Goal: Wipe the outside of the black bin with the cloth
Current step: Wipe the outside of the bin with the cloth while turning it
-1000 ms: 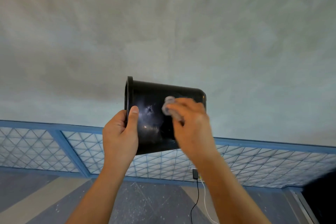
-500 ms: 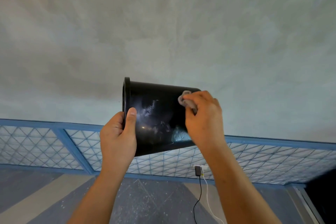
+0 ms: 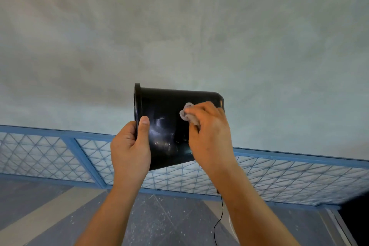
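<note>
Both forearms reach up and forward, holding the bin (image 3: 167, 106) raised in front of a mottled grey wall (image 3: 179, 26). The bin lies on its side, rim to the left and base to the right. The left hand (image 3: 129, 150) grips the bin at its rim, thumb flat along the outer side, fingers wrapped behind the rim and hidden. The right hand (image 3: 209, 136), fingers curled, bunches the cloth (image 3: 186, 115) and presses it against the bin's side near the base. The bin is glossy black plastic with rounded corners, streaked with pale smears between the hands. The cloth is a small greyish crumpled wad. Below the bin runs a blue frame (image 3: 299, 159) with diamond mesh, and a thin black cable (image 3: 219, 217) hangs lower still.
</note>
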`<state>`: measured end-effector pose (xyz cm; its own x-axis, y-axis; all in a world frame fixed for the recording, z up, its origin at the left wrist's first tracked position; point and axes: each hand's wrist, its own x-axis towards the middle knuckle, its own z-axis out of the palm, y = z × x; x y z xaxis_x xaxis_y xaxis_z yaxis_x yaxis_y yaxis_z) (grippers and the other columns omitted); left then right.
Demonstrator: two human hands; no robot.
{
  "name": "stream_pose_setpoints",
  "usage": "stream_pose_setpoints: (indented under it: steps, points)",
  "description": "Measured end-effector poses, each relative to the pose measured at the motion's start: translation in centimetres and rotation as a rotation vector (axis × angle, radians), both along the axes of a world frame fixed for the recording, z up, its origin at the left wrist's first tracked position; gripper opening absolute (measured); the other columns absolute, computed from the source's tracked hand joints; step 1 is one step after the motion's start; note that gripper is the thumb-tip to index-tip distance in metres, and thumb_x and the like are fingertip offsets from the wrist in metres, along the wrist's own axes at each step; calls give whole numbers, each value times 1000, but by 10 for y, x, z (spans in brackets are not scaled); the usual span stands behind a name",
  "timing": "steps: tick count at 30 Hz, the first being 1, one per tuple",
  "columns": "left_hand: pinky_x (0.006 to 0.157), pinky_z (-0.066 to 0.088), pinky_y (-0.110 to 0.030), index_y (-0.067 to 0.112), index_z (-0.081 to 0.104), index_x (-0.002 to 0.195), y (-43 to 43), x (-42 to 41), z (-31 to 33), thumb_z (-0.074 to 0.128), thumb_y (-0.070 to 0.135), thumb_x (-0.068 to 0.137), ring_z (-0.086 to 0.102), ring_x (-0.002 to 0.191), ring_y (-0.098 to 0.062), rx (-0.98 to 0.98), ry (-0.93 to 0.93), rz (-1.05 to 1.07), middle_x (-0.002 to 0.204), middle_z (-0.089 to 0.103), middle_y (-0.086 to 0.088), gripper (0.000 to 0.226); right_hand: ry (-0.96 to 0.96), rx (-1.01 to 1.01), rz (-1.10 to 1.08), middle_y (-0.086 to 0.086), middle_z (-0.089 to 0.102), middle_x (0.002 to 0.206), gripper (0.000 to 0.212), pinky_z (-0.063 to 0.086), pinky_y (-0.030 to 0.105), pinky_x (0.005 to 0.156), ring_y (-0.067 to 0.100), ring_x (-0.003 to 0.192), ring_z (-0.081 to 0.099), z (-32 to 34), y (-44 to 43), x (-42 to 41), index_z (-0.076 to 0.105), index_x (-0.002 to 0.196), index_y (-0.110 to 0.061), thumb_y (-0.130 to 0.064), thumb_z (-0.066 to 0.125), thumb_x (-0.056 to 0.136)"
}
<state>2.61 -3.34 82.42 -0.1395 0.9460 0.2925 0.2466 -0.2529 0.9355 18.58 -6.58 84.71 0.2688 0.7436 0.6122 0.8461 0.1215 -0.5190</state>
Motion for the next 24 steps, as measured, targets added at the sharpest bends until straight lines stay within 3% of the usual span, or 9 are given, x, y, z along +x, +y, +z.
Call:
stream_pose_setpoints:
  steps: [3,5,7,9,12,18,21,24]
  points:
    - [54,37,-36,4,55,72,2,0,1,51,47,105,43,56,-19,-9,-47,4,64,51,-20,54,-141,80,123,0,67,112,30,55,35,76,16,93,51,-1,-2,-35,75,106,-15,6,70,85]
    - [55,39,-39,10,54,67,6,-5,1,52,47,105,44,55,-19,-13,-81,14,61,51,-16,52,-234,-3,222,-2,63,116,27,53,35,74,19,92,49,-13,-11,-56,73,110,-16,0,64,91]
    - [55,43,-47,9,54,68,11,-11,0,52,50,104,46,56,-30,-15,-86,24,64,53,-20,54,-270,-65,238,-5,61,119,28,53,33,74,18,93,48,-23,-18,-56,72,115,-18,-4,62,94]
    - [57,47,-54,5,56,73,15,-17,0,50,53,103,51,66,-43,-11,-62,34,70,55,-25,57,-234,-55,182,-4,63,115,30,53,32,76,19,93,51,-24,-13,-43,74,112,-19,-1,67,90]
    - [59,47,-51,2,58,78,18,-18,1,49,52,104,54,73,-44,-14,-48,33,74,57,-25,57,-151,-12,59,-1,64,113,29,56,33,78,23,95,54,-14,5,-36,75,110,-16,2,70,87]
    - [57,45,-43,23,57,65,35,-38,2,52,49,104,49,56,-20,-58,-113,38,55,54,2,48,-276,-64,257,-5,59,129,29,51,33,81,19,97,50,-29,6,-94,69,119,-16,-6,51,99]
    - [66,55,-58,17,64,76,43,-51,2,51,52,103,64,74,-36,-84,-139,41,72,66,-8,47,-184,36,156,-5,65,121,31,54,30,80,12,97,50,-31,6,-80,74,113,-17,1,63,90]
    - [69,54,-62,11,63,80,50,-60,1,49,53,104,62,80,-42,-58,-117,53,78,64,-19,50,-97,70,16,1,66,119,30,57,35,79,18,98,55,-28,25,-79,72,116,-12,0,70,89]
